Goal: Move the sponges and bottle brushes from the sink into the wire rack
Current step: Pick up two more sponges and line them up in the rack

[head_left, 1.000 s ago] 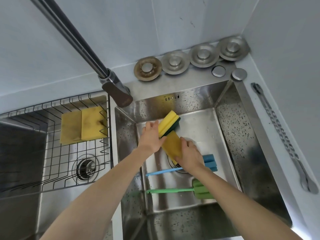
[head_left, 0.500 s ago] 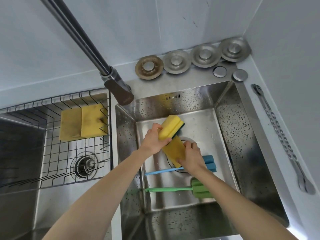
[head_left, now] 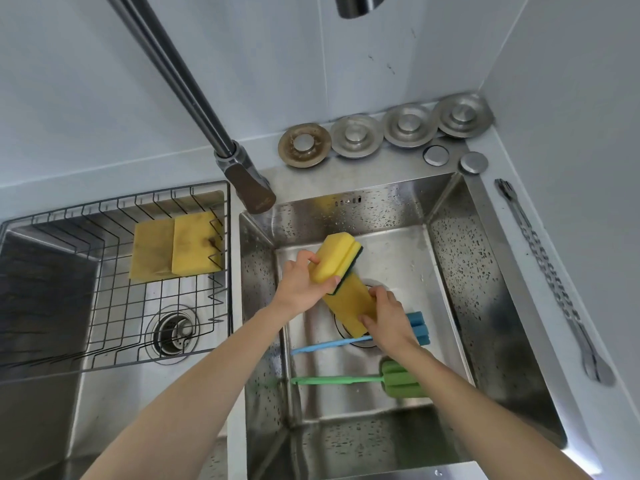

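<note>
My left hand (head_left: 298, 284) grips a yellow sponge with a green scouring side (head_left: 337, 259), held above the right sink basin (head_left: 460, 271). My right hand (head_left: 388, 318) holds a second yellow sponge (head_left: 349, 303) just below it, over the drain; the two sponges touch. On the basin floor lie a blue bottle brush (head_left: 417, 329) and a green bottle brush (head_left: 398, 379), handles pointing left. The wire rack (head_left: 104, 289) sits in the left basin with two yellow sponges (head_left: 175, 245) leaning at its back right corner.
The faucet spout (head_left: 249, 181) hangs over the divider between the basins. Several metal drain covers (head_left: 381, 133) line the back ledge. A long metal tool (head_left: 554, 282) lies on the right counter. The left basin's drain (head_left: 173, 330) shows under the rack.
Both hands have lifted their sponges slightly. The left hand's sponge has tilted flatter, its yellow face now upward. The brushes have not moved.
</note>
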The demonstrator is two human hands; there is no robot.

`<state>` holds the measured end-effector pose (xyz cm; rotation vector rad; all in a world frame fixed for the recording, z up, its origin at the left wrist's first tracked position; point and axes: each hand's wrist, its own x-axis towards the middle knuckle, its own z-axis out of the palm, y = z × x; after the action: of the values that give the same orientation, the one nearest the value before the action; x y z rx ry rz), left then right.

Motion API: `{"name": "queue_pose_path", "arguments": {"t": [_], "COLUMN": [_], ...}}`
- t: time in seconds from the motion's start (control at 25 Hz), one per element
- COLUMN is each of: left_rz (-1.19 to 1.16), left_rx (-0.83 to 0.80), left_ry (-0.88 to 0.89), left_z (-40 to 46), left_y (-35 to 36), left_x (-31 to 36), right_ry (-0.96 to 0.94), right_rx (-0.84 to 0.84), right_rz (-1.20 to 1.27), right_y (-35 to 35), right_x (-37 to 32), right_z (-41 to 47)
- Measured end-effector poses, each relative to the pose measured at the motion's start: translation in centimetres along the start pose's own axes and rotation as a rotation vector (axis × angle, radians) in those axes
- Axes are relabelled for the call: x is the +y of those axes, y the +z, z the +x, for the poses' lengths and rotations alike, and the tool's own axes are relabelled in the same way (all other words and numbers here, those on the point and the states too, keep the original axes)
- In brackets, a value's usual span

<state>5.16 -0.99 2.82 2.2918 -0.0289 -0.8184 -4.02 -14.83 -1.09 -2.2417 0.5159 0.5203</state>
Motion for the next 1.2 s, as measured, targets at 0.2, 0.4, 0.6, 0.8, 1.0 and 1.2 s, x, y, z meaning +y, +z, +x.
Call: {"name": "queue_pose_path", "arguments": {"t": [0.2, 0.4, 0.6, 0.8, 1.0, 1.2], "left_rz": [-0.066, -0.091, -0.125, -0.136, -0.19, -0.243], "left_rx": [0.072, 0.123, 0.251, 0.327, 0.444, 0.514], "left_ry": [0.034, 0.087, 0.152, 0.229, 0.263, 0.219], "left_z": [-1.3, -3.1, -5.4, -7.9, -10.7, -12.8], "left_y": [-1.0, -1.6, -2.1, -3.1, -4.5, -6.2], "left_x": [0.3, 0.7, 1.3, 1.0, -0.1, -2.4], "right_ry": [0.109, 0.15, 0.132, 0.075, 0.022, -0.012], "right_rx": [0.084, 0.128, 0.177, 0.214, 0.243, 0.213], "right_rz": [0.148, 0.237, 0.263, 0.275, 0.277, 0.335], "right_y": [-1.0, -2.1, -3.5, -4.7, -5.2, -4.1], "right_x": [-0.4, -0.9, -2.1, -3.7, -5.5, -8.1], "right_z": [-0.7, -2.0, -3.3, -5.0, -6.8, -8.2]}}
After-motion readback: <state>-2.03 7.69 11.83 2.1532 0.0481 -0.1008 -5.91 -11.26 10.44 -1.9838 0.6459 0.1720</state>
